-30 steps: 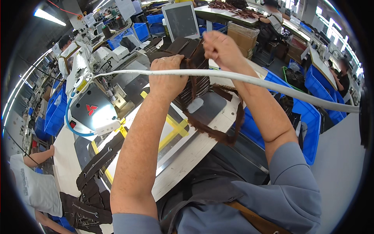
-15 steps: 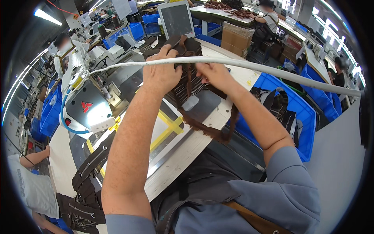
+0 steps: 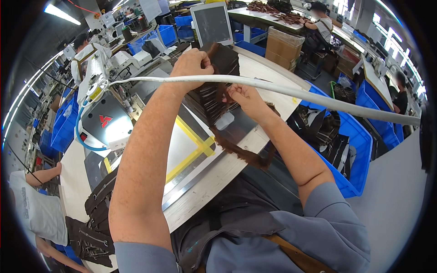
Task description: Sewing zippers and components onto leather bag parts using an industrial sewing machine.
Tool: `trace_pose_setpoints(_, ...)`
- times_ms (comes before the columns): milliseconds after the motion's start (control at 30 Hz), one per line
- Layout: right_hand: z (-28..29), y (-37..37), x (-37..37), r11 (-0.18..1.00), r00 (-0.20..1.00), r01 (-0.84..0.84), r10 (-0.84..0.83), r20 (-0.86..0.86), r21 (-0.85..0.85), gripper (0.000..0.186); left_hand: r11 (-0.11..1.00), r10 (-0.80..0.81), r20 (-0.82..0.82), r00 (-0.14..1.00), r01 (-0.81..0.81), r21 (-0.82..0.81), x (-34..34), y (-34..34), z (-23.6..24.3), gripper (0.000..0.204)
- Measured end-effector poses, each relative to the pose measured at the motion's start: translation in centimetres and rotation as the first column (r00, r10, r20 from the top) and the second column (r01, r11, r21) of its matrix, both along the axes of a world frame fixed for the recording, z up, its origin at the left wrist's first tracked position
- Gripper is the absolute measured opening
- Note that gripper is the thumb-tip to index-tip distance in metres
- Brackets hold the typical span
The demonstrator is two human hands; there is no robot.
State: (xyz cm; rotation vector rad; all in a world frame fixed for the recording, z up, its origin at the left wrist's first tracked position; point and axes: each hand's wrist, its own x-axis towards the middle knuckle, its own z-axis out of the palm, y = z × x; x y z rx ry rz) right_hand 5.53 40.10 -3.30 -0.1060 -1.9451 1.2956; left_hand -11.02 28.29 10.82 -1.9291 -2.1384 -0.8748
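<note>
A stack of thin dark brown pieces (image 3: 226,61) lies on the far part of the table. My left hand (image 3: 190,68) is at the stack's left side, its fingers curled and pressed together; what they pinch is hidden. My right hand (image 3: 246,99) is closed at the stack's near right side, thumb and fingers pinched on a brown strip (image 3: 221,93). A longer, ragged-edged brown strip (image 3: 241,154) hangs in a loop over the table's near edge. A white cable (image 3: 291,91) crosses the view in front of both wrists.
To the left stands a sewing machine (image 3: 104,120) with a lit lamp, beside a plate edged in yellow tape (image 3: 193,152). Dark zippered pieces (image 3: 91,236) hang near a co-worker (image 3: 36,204). A blue bin (image 3: 359,177) holding dark pieces is at the right.
My left hand has lifted off the top of the stack toward its left side, fingers now curled. My right hand has turned, with its pinching fingers now showing.
</note>
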Motion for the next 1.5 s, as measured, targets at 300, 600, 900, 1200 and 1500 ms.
trace_pose_setpoints(300,6.2,-1.5,3.6,0.791,0.910,-0.300,0.071,-0.408,-0.533,0.029,0.962,0.104,0.201,0.974,-0.150,0.230,-1.5,-0.8,1.5,0.048)
trace_pose_setpoints(600,-0.7,-1.0,8.6,0.971,0.947,0.188,-0.140,0.288,-0.146,0.041,0.759,0.238,0.662,0.710,-0.561,0.329,-6.5,-4.5,-6.5,0.057)
trace_pose_setpoints(900,-3.4,-3.4,7.9,0.864,0.775,0.270,-0.457,0.437,0.424,0.061,0.891,0.141,0.947,0.288,-0.454,0.005,-0.3,-6.3,-17.0,0.115)
trace_pose_setpoints(1200,-5.3,-3.3,5.2,0.697,0.784,0.173,-0.525,0.331,0.695,0.078,0.993,-0.100,0.995,0.002,-0.070,0.100,1.1,-2.7,-18.2,0.145)
trace_pose_setpoints(1500,-5.0,-1.1,3.9,0.700,0.768,0.208,-0.550,0.328,0.683,0.073,0.982,-0.133,0.991,0.035,-0.132,0.136,2.0,-0.6,-17.8,0.124)
